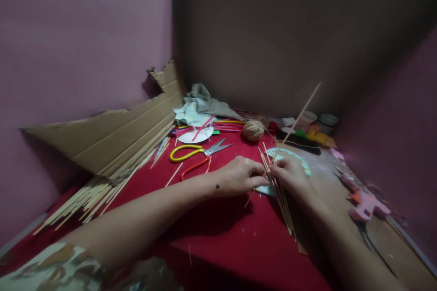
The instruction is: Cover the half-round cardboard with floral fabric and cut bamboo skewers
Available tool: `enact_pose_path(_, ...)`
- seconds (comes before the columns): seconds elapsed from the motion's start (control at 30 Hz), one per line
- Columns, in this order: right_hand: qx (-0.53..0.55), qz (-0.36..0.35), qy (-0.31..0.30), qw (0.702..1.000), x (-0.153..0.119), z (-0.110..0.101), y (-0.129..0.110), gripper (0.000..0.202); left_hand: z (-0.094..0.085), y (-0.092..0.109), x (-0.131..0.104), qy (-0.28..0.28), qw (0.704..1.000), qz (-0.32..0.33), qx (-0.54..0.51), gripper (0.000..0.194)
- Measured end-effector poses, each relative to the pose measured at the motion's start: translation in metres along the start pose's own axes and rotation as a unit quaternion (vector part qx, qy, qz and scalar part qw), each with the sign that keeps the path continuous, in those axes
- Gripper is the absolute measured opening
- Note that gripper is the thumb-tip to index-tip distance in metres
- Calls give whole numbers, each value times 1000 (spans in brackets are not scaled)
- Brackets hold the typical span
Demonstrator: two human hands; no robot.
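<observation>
Two hands [264, 176] pinching thin wooden sticks [278, 186], fuzzy red cloth [221, 232]

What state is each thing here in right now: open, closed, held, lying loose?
Left hand: pinching the sticks and pale paper piece.
Right hand: gripping the same sticks.
Bundle of thin sticks: held, fanned across the red cloth.
Long stick: tilted up, lower end at the hands.
Scissors: lying open.
Twine ball: wound, loose.
Pink glue gun: lying untouched.
</observation>
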State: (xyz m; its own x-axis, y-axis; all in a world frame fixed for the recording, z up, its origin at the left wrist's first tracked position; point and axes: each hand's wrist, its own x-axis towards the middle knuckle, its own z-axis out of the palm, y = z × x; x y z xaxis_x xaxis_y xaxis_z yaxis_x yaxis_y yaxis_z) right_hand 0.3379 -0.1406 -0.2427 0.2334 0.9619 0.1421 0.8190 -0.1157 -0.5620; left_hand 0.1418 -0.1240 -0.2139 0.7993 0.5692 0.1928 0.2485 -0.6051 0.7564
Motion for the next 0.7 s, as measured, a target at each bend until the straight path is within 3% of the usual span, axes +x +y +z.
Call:
enact_pose_path(0.2, 150, 41, -19, 988, -8, -9, -12, 12, 3, 0, -2, -32, 998, 14, -51, 8)
enact_pose_path(0.3, 203, 41, -32, 978, -16, -17, -20, 13, 4, -1, -4, -21, 997, 14, -77, 10)
enact_pose_path(0.53, 366, 42, -18, 929, -7, -27, -13, 12, 1, 4, -12, 23, 982, -66, -178, 15)
enact_pose_path(0.7, 484, -58, 19, 873, -20, -36, -30, 20, -1, 11, -15, 84, 985, -36, -146, 12)
